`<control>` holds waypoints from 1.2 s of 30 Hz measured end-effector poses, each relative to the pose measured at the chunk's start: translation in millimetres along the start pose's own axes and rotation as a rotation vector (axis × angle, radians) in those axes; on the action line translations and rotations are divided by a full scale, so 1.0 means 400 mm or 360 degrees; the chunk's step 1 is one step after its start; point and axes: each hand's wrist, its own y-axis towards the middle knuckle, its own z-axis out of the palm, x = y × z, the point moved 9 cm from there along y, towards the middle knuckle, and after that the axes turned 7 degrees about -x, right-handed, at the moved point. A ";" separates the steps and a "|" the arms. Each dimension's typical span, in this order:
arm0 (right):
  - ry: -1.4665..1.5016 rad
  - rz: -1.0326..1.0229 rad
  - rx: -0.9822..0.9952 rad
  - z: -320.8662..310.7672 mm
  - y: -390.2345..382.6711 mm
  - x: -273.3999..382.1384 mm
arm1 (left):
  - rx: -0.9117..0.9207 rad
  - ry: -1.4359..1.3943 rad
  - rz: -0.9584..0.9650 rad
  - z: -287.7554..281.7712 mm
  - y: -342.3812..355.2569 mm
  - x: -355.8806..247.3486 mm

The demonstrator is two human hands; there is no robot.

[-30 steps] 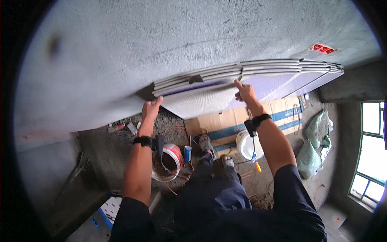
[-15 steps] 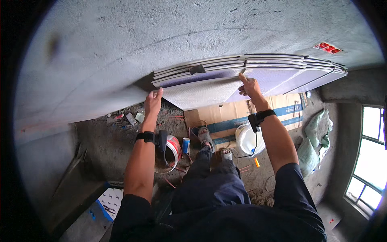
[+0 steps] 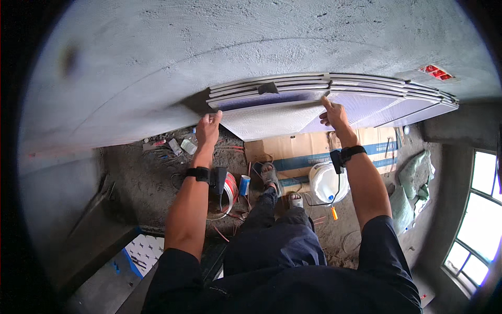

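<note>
Both hands grip the upper edge of a large pale tile, one near each top corner. My left hand pinches its left corner, and my right hand closes over the right one. The tile stands on edge, its top tipped out toward me and away from the stack of tiles behind it. A small dark pad rests on the edges of that stack. To the right, more tiles lean on the wall.
Flattened cardboard lies under the tiles. A white bucket stands near my feet, with a red and white bucket and a blue can to the left. Green sacks lie at right; small debris lies at left.
The whole scene has shifted slightly right and down in the view. Both hands keep the same hold on the tile, whose tilt looks almost unchanged.
</note>
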 end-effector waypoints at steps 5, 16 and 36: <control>-0.0041 -0.0044 0.0007 0.016 -0.006 0.028 | 0.0001 -0.0215 -0.0051 0.004 0.017 0.036; -0.0235 -0.0050 -0.0063 0.030 0.033 0.028 | -0.0084 -0.0149 -0.0143 0.032 0.058 0.084; -0.0566 -0.0066 -0.0141 0.017 0.010 0.003 | -0.0057 -0.0612 -0.0166 0.024 0.027 0.053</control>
